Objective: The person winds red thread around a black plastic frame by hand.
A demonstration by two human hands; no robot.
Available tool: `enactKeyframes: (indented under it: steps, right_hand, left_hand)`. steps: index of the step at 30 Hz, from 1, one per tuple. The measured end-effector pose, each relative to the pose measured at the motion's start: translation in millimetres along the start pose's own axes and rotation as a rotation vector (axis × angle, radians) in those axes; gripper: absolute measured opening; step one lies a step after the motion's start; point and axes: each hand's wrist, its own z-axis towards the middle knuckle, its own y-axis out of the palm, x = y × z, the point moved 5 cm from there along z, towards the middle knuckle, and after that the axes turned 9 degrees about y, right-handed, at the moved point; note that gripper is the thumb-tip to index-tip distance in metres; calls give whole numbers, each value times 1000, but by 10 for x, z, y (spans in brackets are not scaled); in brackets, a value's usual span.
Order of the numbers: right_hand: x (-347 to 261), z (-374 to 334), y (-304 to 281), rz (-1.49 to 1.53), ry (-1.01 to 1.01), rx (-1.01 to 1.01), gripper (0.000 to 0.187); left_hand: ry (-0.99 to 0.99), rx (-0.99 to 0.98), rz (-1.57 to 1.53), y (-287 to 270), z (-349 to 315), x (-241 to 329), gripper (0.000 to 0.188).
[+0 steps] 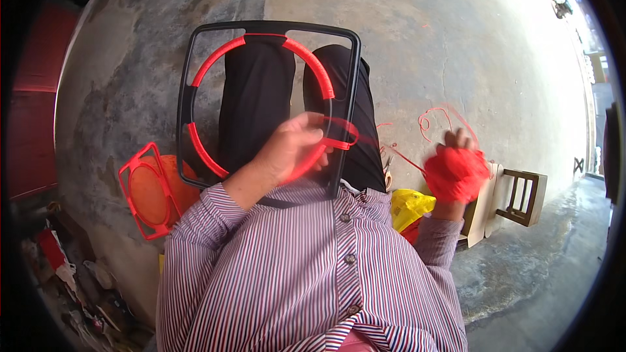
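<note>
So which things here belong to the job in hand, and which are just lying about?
Seemingly in use:
black frame, by the left hand
red strip, running between the hands
red bundle, in the right hand

Apparently lying about:
red frame, at left
yellow bag
slatted wooden piece

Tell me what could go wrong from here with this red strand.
Loose red curls near the right hand might tangle with the red strand. The red loop by the left hand stands open, so it could slip. The black frame lies over the thighs, so a hard pull might tilt it.
</note>
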Motion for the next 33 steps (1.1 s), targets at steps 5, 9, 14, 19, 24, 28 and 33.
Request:
enactKeyframes:
  steps: [5,9,14,19,24,28,33]
  right_hand:
    - [-380,-96,190,107,-68,15,34]
    - [251,-57,547,-302,155,279,33]
    - [1107,105,1040,-789,310,18,18]
    - [966,142,1109,-664,315,76,12]
    - [852,87,1036,-576,323,100,13]
    - [173,122,394,-542,259,436,14]
    - [-1411,-613,-1593,-268,-365,754,15]
  left_hand:
    - [88,-23,-23,67,-3,74,31]
    - [58,-18,57,28,-14,13,27]
    - [118,8,232,23,-30,-3,17]
    - [66,67,244,-23,-34,-55,11]
    - [70,87,262,-39,-21,-81,16]
    - [89,65,163,-56,-3,-29,29]
    - [71,23,-11,-107,2,-69,34]
